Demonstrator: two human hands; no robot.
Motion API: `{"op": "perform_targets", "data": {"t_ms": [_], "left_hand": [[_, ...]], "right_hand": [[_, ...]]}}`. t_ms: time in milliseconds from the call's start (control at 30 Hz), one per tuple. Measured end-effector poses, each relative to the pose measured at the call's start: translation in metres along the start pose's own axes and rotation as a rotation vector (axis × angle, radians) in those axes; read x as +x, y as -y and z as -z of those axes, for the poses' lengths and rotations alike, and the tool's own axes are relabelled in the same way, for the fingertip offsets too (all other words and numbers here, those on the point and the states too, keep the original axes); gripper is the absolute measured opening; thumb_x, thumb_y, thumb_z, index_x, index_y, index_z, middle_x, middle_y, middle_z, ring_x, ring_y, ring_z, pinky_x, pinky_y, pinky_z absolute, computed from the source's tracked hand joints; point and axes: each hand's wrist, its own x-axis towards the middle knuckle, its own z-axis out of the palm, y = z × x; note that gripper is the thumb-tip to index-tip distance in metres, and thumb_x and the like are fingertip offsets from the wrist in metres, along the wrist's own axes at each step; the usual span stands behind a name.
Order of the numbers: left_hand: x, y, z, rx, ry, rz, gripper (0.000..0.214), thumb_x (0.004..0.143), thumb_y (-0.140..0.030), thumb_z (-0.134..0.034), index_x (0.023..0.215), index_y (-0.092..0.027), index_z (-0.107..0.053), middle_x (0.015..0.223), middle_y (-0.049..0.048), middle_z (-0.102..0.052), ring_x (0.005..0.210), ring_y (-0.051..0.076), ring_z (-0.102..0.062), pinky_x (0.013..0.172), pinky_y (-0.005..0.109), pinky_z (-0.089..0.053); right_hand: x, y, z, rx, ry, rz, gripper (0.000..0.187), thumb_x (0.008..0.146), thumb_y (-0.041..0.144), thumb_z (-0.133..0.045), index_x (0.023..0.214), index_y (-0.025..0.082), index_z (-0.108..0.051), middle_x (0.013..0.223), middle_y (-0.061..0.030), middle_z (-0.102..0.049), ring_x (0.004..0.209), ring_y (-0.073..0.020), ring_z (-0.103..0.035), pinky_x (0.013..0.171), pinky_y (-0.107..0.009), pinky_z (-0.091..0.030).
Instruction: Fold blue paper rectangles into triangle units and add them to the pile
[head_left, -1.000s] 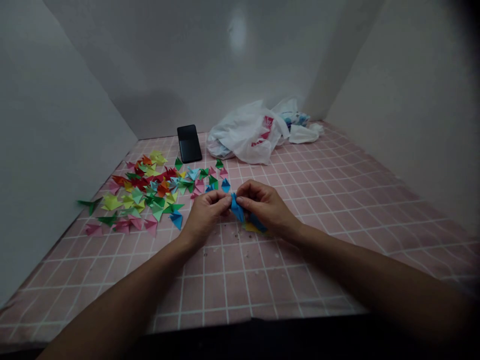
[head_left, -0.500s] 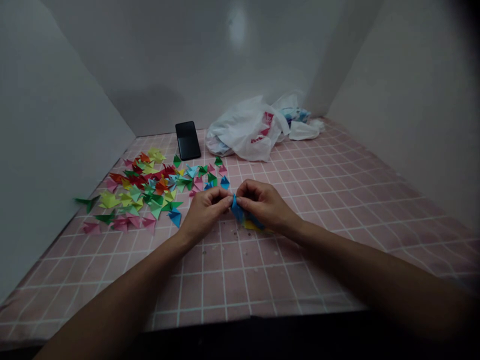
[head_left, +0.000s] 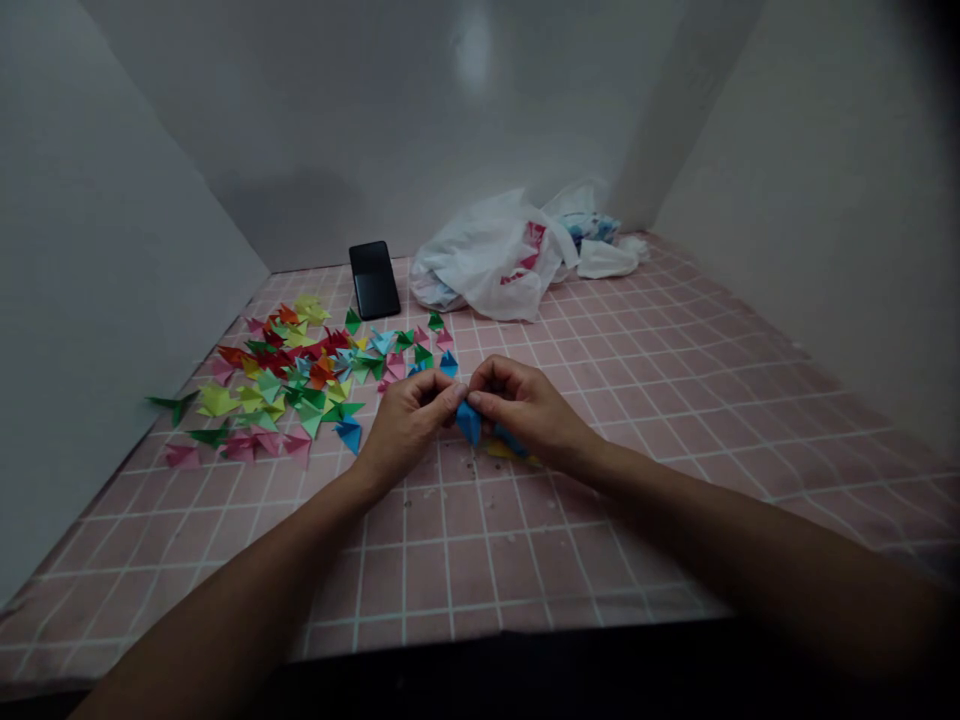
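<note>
A small blue piece of paper [head_left: 469,424] is pinched between the fingertips of both hands over the pink gridded tablecloth [head_left: 645,400]. My left hand [head_left: 409,422] grips its left side, fingers curled. My right hand [head_left: 529,412] pinches its right side, fingers closed. More blue and yellow paper [head_left: 504,447] lies under my right hand, mostly hidden. To the left lies a spread of several folded paper triangles [head_left: 292,380] in green, yellow, red, pink and blue.
A black phone [head_left: 374,280] leans against the back wall. A crumpled white plastic bag [head_left: 495,265] with other bags lies at the back centre. Grey walls close in the table on the left, back and right.
The paper sits lower between the fingertips and looks more tightly folded. Both hands stay in nearly the same place; the view shifted slightly.
</note>
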Motion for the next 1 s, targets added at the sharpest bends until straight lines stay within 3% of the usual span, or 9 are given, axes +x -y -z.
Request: {"op": "perform_targets", "data": {"t_ms": [233,533,733,1000], "left_hand": [[-0.003,-0.003,-0.004,0.046,-0.104,-0.047,0.027,0.085,-0.037,-0.066,0.067,-0.018,-0.060,0.059,-0.0019,-0.057,0.054,0.011,-0.053,0.053,0.023,-0.042],[-0.006,0.002,-0.008,-0.004,-0.148,-0.069,0.025,0.089,-0.037,-0.062,0.072,-0.019,-0.056,0.059,-0.0044,-0.054,0.050,0.009,-0.051,0.050,0.022,-0.041],[-0.008,0.002,-0.010,0.013,-0.212,-0.100,0.023,0.090,-0.035,-0.061,0.074,-0.019,-0.056,0.060,-0.0048,-0.053,0.051,0.009,-0.049,0.050,0.022,-0.039],[-0.005,0.007,-0.011,-0.177,-0.160,0.029,0.027,0.086,-0.042,-0.065,0.076,-0.019,-0.057,0.062,-0.0042,-0.055,0.053,0.009,-0.051,0.053,0.022,-0.041]], "right_hand": [[-0.004,-0.002,-0.001,0.093,0.132,-0.124,0.028,0.082,0.044,-0.067,0.074,0.018,-0.058,0.057,0.0037,-0.056,0.048,-0.0086,-0.050,0.048,-0.022,-0.038],[-0.005,-0.003,-0.003,0.182,0.117,-0.113,0.029,0.082,0.043,-0.069,0.070,0.018,-0.058,0.055,0.0039,-0.057,0.047,-0.0080,-0.048,0.047,-0.021,-0.037],[-0.005,-0.009,-0.007,0.222,0.180,-0.194,0.031,0.076,0.045,-0.075,0.073,0.018,-0.059,0.056,0.0048,-0.056,0.047,-0.0075,-0.049,0.045,-0.020,-0.036],[-0.006,-0.010,-0.007,0.237,0.144,-0.209,0.026,0.074,0.040,-0.074,0.072,0.018,-0.060,0.054,0.0047,-0.056,0.045,-0.0074,-0.048,0.044,-0.019,-0.034]]}}
